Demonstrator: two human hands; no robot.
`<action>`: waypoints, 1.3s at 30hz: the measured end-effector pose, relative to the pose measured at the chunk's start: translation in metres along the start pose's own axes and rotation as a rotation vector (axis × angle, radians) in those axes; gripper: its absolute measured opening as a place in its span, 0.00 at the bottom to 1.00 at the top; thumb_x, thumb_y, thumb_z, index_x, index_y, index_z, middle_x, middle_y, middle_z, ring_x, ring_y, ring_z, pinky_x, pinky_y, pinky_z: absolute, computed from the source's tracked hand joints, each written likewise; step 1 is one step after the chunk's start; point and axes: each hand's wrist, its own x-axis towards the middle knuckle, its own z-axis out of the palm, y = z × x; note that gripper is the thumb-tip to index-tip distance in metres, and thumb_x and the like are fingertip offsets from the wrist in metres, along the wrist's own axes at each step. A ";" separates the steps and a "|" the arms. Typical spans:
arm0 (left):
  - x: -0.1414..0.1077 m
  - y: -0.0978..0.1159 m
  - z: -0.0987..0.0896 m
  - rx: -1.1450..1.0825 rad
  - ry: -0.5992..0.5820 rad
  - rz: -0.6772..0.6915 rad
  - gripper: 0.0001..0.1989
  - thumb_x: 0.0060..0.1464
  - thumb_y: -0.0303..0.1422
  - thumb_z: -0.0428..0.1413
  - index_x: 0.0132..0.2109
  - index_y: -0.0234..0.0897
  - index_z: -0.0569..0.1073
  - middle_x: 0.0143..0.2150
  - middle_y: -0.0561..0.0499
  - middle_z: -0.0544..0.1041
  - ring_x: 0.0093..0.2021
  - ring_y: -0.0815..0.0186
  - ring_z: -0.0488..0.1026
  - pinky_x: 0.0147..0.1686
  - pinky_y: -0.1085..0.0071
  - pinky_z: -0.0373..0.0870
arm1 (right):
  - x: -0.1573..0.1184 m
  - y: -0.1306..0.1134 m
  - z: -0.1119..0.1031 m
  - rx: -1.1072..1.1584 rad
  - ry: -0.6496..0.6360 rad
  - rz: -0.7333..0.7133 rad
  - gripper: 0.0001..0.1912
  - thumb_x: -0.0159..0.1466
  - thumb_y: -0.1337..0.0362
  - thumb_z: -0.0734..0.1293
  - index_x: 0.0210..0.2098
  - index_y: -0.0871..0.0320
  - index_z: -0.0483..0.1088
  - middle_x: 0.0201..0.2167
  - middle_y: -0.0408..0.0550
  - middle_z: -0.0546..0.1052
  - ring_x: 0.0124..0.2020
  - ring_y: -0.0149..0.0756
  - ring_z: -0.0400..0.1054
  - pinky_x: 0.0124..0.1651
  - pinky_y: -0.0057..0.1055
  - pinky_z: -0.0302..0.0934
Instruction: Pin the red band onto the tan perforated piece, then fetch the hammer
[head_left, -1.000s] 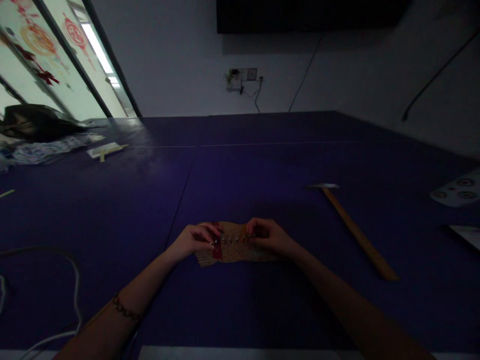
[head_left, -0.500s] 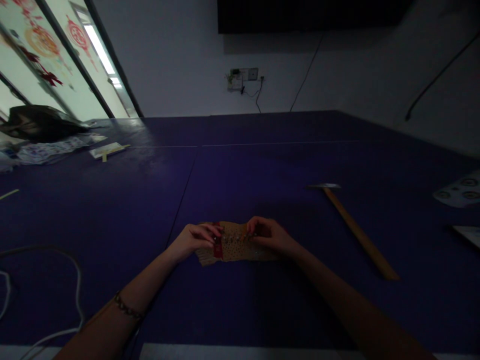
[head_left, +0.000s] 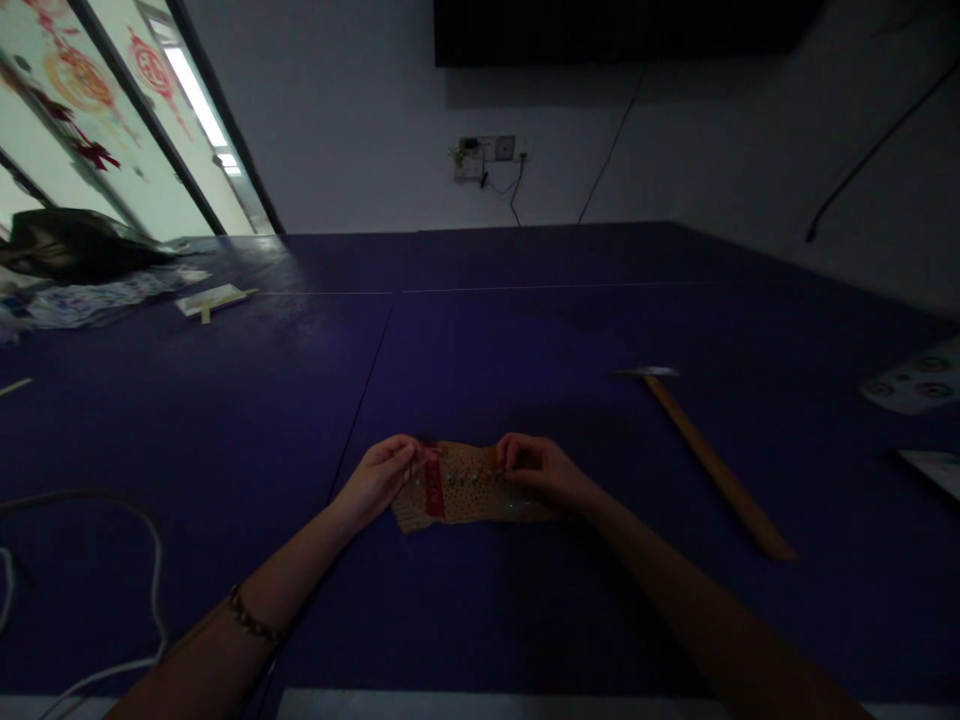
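Observation:
In front of me on the table lies a strip of brown cardboard point(head_left: 471, 500) dotted with many small dark holes, with a red band point(head_left: 434, 487) across its left part. A row of small shiny metal pieces point(head_left: 475, 478) runs along its middle; their kind is too small to tell. My left hand point(head_left: 384, 472) is at the strip's left end, its fingertips pinched together. At the right end my right hand point(head_left: 541, 470) has thumb and forefinger closed near the end of the metal row. What either pinch holds is hidden.
A hammer point(head_left: 705, 450) with a wooden handle lies to the right on the purple table point(head_left: 480, 350). A white cable point(head_left: 156, 580) loops at the left front. A black bag point(head_left: 75, 245) and papers point(head_left: 105, 300) sit far left. Printed sheets point(head_left: 919, 380) lie at the right edge.
My left hand has drawn back slightly left and up from the red band, its fingers now pinched closer together. The right hand stays nearly in place.

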 end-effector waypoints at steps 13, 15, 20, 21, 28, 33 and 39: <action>0.000 0.002 0.008 0.004 0.014 0.049 0.12 0.48 0.37 0.57 0.25 0.32 0.67 0.22 0.55 0.67 0.25 0.75 0.63 0.32 0.78 0.62 | 0.003 0.010 -0.002 0.200 0.092 -0.011 0.16 0.47 0.56 0.71 0.21 0.57 0.61 0.25 0.41 0.66 0.28 0.31 0.62 0.35 0.30 0.55; 0.000 0.000 0.007 -0.036 0.057 0.047 0.13 0.47 0.37 0.58 0.25 0.33 0.65 0.20 0.58 0.62 0.22 0.76 0.60 0.30 0.78 0.61 | 0.003 0.010 -0.001 0.222 0.101 -0.012 0.16 0.48 0.55 0.71 0.21 0.57 0.61 0.24 0.41 0.67 0.29 0.31 0.63 0.35 0.30 0.56; 0.001 -0.005 0.000 0.011 0.146 0.107 0.17 0.39 0.39 0.62 0.28 0.35 0.64 0.20 0.60 0.57 0.20 0.77 0.54 0.22 0.79 0.53 | 0.000 0.008 -0.001 0.218 0.102 -0.008 0.12 0.52 0.57 0.69 0.24 0.57 0.64 0.20 0.40 0.68 0.25 0.29 0.63 0.31 0.28 0.55; 0.000 -0.005 -0.001 0.082 0.107 0.105 0.18 0.35 0.39 0.63 0.29 0.35 0.64 0.20 0.61 0.55 0.20 0.77 0.53 0.21 0.79 0.51 | 0.000 0.008 -0.001 0.212 0.106 -0.008 0.11 0.52 0.58 0.69 0.25 0.57 0.64 0.20 0.39 0.69 0.24 0.29 0.62 0.30 0.27 0.54; 0.000 0.008 -0.007 0.702 -0.244 0.050 0.15 0.31 0.32 0.65 0.30 0.34 0.72 0.19 0.62 0.53 0.21 0.76 0.50 0.23 0.78 0.48 | 0.000 0.011 -0.004 0.145 0.089 -0.027 0.04 0.49 0.64 0.71 0.21 0.56 0.71 0.22 0.40 0.70 0.26 0.28 0.62 0.31 0.26 0.54; 0.002 0.008 -0.007 0.737 -0.236 0.112 0.07 0.37 0.34 0.61 0.22 0.33 0.75 0.18 0.56 0.62 0.22 0.73 0.56 0.26 0.74 0.52 | 0.001 0.010 -0.005 0.094 0.057 -0.033 0.02 0.47 0.66 0.71 0.21 0.55 0.74 0.24 0.41 0.72 0.28 0.30 0.65 0.34 0.29 0.56; 0.002 0.003 -0.006 0.420 -0.062 0.073 0.10 0.34 0.36 0.63 0.21 0.33 0.75 0.22 0.52 0.69 0.26 0.69 0.63 0.28 0.73 0.57 | 0.001 0.009 -0.004 0.032 0.073 0.002 0.01 0.48 0.66 0.71 0.22 0.54 0.75 0.25 0.42 0.73 0.28 0.30 0.66 0.33 0.28 0.57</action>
